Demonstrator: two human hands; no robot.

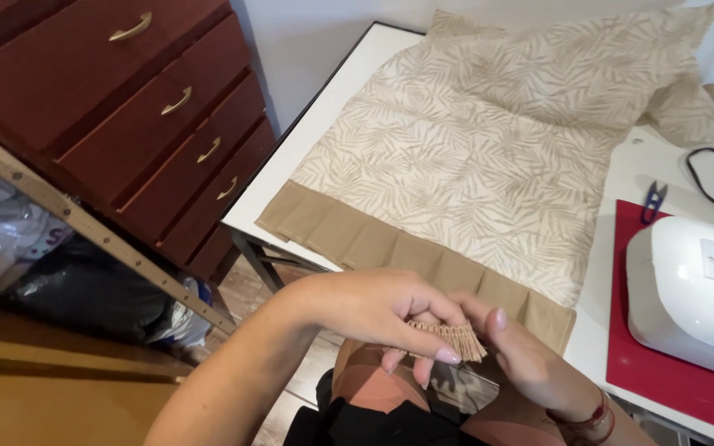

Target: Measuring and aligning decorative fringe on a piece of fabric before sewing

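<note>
Hands: left hand [373, 307] and right hand [530, 363] meet low and near, both pinched on a short tan fringed trim strip [449, 337].
Trim axis: runs left to right between the fingertips, fringe seemingly hanging down.
Fabric: beige leaf-print cloth with a pleated tan hem [489, 157] lies just beyond on the white worktop [307, 157].

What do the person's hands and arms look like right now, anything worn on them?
Both forearms are bare, with no sleeves in view. The right hand has a red cord bracelet around the wrist. The left hand wears nothing visible. Fingernails on both hands carry pale pink polish. No gloves or rings show.
</note>
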